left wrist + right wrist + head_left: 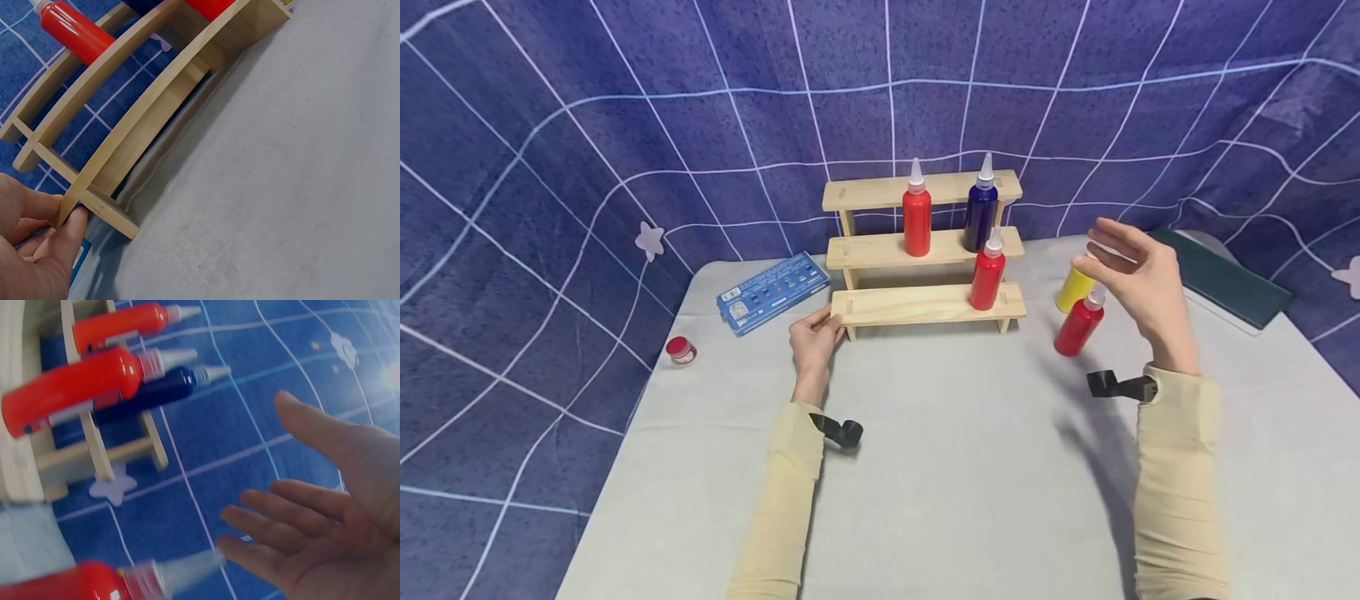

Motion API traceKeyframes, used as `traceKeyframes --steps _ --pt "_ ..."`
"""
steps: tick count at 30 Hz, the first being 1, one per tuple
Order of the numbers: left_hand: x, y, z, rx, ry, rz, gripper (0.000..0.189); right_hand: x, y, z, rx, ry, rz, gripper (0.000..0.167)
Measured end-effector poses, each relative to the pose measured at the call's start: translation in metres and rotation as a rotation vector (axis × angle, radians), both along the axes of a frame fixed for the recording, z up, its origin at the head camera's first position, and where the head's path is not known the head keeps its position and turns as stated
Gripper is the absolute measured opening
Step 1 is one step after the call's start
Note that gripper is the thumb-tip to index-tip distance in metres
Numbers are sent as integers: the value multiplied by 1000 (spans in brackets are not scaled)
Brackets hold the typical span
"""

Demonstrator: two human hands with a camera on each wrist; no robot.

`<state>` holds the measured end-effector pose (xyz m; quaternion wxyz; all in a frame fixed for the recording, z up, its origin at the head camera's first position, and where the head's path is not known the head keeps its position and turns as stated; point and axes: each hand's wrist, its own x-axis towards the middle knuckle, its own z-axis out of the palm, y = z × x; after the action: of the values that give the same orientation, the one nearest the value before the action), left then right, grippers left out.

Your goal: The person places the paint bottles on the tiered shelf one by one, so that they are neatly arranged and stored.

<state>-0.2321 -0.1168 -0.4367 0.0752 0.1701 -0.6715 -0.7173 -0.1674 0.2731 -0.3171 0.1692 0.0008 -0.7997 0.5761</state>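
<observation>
A three-tier wooden shelf (925, 304) stands mid-table. Its middle tier carries a red bottle (917, 218) and a dark blue bottle (981, 213); another red bottle (987, 276) stands on the bottom tier. My left hand (827, 323) pinches the left end of the bottom board (156, 119), thumb and fingers (74, 226) closing on its corner. My right hand (1103, 250) hovers open and holds nothing, just above a yellow bottle (1073, 289) and a red bottle (1078, 327) standing on the table right of the shelf. The right wrist view shows the spread fingers (281, 509) near that red bottle's nozzle (181, 572).
A blue paint-set box (772, 292) lies left of the shelf, and a small red-lidded jar (681, 350) sits near the table's left edge. A dark green flat book (1225, 283) lies at the far right. Blue grid cloth hangs behind.
</observation>
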Motion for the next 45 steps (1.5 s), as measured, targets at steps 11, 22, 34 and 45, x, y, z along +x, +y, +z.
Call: traceKeyframes --steps 11,22,34,45 --pt "0 0 0 -3 5 3 36 1 36 -21 -203 4 2 61" --pt "1 0 -2 1 -2 7 35 -25 54 -44 28 -160 -68 67" --pt "2 -1 2 -4 -12 14 36 -50 58 -67 76 -243 10 70" --pt "-1 -1 -1 -17 1 18 35 -64 65 -99 52 -177 133 42"
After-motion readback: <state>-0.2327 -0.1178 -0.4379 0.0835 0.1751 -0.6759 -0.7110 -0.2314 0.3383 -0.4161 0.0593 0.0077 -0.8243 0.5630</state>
